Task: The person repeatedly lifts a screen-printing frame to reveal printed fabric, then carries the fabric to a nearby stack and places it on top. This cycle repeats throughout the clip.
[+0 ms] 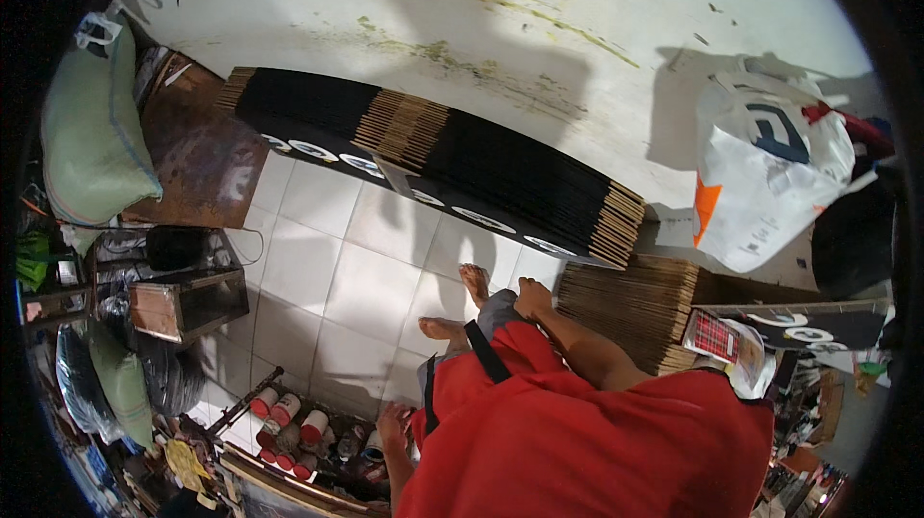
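Observation:
My right hand (532,297) hangs in front of my body with its fingers curled in, and no object shows in it. It is nearest to a stack of flattened brown cardboard boxes (626,298) on the right. Lower down, my left hand (393,424) hangs by my side, its fingers loosely apart and holding nothing. Close to it stand several red and white cans (313,427). Ahead, along the wall, runs a long row of flattened cardboard boxes, black on the outside (520,169), with brown corrugated edges and white oval prints.
A white plastic bag (765,181) bulges at the right. On the left are a full green sack (94,128), a brown board (197,147) and a small open wooden box (188,304). My bare feet stand on white floor tiles (371,297). Clutter fills the lower left.

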Action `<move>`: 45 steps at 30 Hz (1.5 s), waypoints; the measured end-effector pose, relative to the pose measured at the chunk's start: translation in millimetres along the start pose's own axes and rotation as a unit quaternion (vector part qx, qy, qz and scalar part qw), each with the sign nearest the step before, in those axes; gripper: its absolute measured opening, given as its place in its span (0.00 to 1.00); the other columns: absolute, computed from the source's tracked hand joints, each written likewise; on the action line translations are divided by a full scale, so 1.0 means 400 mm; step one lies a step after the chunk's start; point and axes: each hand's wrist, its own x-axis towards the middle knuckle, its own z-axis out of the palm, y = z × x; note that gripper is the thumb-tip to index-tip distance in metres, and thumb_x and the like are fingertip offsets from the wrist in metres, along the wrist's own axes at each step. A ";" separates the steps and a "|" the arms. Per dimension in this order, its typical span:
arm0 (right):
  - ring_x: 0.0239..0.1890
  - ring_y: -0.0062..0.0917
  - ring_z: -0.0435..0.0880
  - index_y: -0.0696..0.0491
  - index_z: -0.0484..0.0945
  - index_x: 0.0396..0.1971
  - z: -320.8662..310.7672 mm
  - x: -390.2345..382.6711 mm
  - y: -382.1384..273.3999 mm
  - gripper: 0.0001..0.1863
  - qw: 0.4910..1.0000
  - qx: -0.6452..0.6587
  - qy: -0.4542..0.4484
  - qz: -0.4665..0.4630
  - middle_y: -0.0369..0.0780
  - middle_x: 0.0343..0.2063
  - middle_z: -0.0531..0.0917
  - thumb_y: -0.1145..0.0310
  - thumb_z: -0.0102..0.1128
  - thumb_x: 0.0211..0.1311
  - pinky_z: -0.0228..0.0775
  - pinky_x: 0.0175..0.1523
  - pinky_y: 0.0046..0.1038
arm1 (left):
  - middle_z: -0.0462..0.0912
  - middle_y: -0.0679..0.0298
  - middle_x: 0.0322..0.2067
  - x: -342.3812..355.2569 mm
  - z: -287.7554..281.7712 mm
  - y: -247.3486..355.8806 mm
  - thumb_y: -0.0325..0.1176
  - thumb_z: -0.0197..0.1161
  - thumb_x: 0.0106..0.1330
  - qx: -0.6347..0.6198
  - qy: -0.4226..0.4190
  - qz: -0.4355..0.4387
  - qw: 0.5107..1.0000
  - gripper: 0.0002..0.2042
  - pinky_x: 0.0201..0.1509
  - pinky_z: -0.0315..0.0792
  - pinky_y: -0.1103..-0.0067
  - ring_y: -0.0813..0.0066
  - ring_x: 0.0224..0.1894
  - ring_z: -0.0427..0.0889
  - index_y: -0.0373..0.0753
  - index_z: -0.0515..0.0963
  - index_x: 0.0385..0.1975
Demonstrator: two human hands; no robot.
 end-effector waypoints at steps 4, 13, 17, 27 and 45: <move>0.45 0.42 0.77 0.59 0.73 0.39 0.014 -0.041 0.021 0.21 0.999 0.020 -0.031 0.024 0.51 0.40 0.77 0.66 0.58 0.41 0.71 0.49 0.37 | 0.78 0.61 0.36 0.037 -0.027 0.031 0.28 0.56 0.59 0.083 -0.018 0.032 0.996 0.25 0.30 0.70 0.81 0.73 0.32 0.78 0.35 0.62 0.58; 0.44 0.44 0.78 0.58 0.75 0.35 0.079 -0.033 -0.042 0.18 0.998 0.031 -0.042 -0.038 0.53 0.38 0.78 0.64 0.54 0.42 0.70 0.48 0.40 | 0.77 0.54 0.41 0.070 -0.058 0.038 0.31 0.55 0.60 0.031 -0.050 0.089 0.994 0.25 0.32 0.73 0.78 0.68 0.35 0.79 0.31 0.60 0.57; 0.41 0.46 0.79 0.59 0.76 0.32 0.082 -0.001 -0.108 0.17 0.995 0.021 -0.036 -0.086 0.53 0.34 0.79 0.64 0.54 0.41 0.71 0.46 0.39 | 0.79 0.58 0.35 0.064 -0.106 0.009 0.34 0.55 0.60 -0.041 -0.005 0.057 0.998 0.19 0.25 0.69 0.81 0.72 0.28 0.79 0.32 0.68 0.49; 0.39 0.45 0.79 0.58 0.80 0.28 0.177 0.248 -0.178 0.22 0.959 -0.145 -0.117 -0.213 0.53 0.34 0.80 0.53 0.54 0.45 0.72 0.45 0.40 | 0.78 0.61 0.25 0.117 -0.229 -0.179 0.36 0.56 0.58 -0.111 0.086 0.005 0.990 0.11 0.20 0.70 0.77 0.71 0.20 0.77 0.37 0.74 0.35; 0.29 0.35 0.82 0.52 0.82 0.21 0.085 0.904 -0.647 0.13 0.749 -0.325 -0.100 -0.569 0.42 0.25 0.83 0.58 0.59 0.43 0.73 0.38 0.37 | 0.78 0.62 0.34 0.188 0.229 -0.211 0.34 0.53 0.60 -0.036 0.189 0.126 0.973 0.12 0.27 0.72 0.77 0.72 0.30 0.77 0.41 0.76 0.42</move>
